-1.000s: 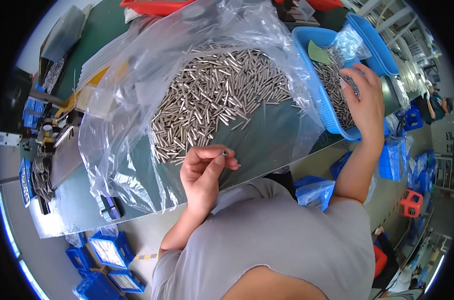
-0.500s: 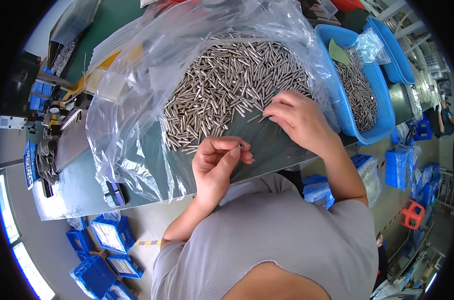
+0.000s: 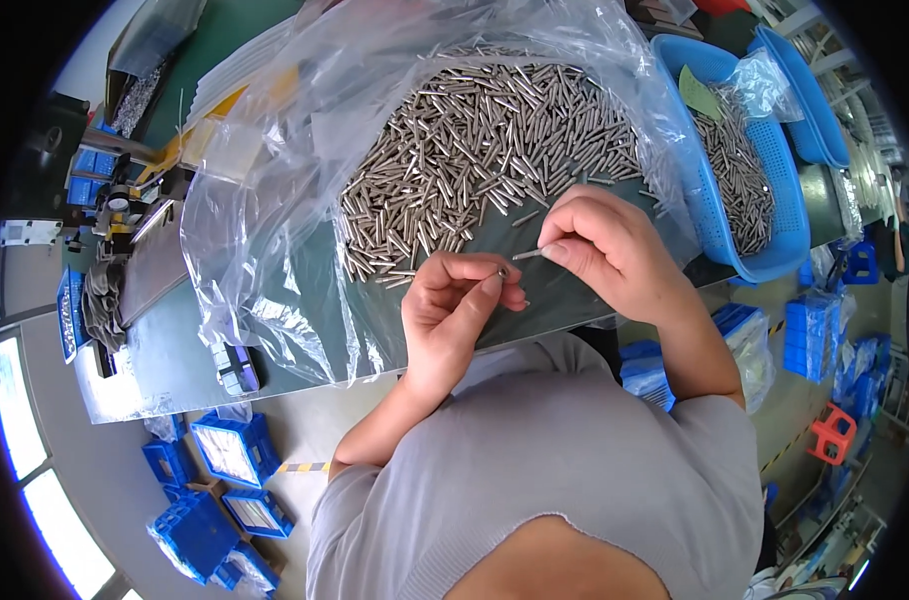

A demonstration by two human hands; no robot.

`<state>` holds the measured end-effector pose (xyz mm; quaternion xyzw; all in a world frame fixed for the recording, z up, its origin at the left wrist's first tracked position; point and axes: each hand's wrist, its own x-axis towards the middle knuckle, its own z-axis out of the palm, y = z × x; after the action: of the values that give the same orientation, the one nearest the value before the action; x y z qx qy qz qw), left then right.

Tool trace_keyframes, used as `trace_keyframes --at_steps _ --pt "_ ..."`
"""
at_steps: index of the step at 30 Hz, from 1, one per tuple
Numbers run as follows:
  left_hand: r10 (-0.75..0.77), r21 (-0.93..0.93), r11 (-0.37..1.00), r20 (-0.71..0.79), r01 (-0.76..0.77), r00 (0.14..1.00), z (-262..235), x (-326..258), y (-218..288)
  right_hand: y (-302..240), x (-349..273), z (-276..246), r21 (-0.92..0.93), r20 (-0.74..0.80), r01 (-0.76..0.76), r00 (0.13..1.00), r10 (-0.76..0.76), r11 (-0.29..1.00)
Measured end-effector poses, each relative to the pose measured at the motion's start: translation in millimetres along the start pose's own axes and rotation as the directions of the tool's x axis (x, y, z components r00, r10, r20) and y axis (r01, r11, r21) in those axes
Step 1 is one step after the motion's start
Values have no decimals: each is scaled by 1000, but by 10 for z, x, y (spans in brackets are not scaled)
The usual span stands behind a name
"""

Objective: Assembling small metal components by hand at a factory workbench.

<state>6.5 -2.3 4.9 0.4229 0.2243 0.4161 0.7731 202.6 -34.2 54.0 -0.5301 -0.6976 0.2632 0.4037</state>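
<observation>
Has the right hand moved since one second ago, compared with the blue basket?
Yes. The right hand left the blue basket and came toward the left hand, now pinching a metal pin beside the pile.

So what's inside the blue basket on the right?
The blue basket holds metal pins, a crumpled clear bag and a green slip; anything beneath them is covered.

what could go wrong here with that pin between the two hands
1. The right hand pinches one thin metal pin only at its end, near the left hand; it could slip and drop off the table edge.
2. The pile of pins lies loose on a crinkled clear plastic bag; a tug on the bag may send pins rolling.
3. The blue basket overhangs the table edge and might tip if bumped.
</observation>
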Motion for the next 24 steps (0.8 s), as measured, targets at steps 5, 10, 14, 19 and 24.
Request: trace_keyframes --at_steps 5,10,14,19,24 --pt "-10 7 1000 -2 10 1000 0 -12 -4 -8 16 55 -91 41 78 996 -75 993" --pt "-17 4 1000 -4 17 1000 -7 -20 -1 -35 22 61 -172 35 106 994 -102 979" --pt "-26 -1 1000 -11 26 1000 -4 -27 7 -63 30 60 -236 48 117 993 -109 965" --pt "-42 48 998 20 41 999 -23 -31 4 -62 63 144 -134 47 93 995 -87 987" --pt "-21 41 999 12 21 1000 -22 -22 -4 32 57 246 19 44 52 998 -52 998"
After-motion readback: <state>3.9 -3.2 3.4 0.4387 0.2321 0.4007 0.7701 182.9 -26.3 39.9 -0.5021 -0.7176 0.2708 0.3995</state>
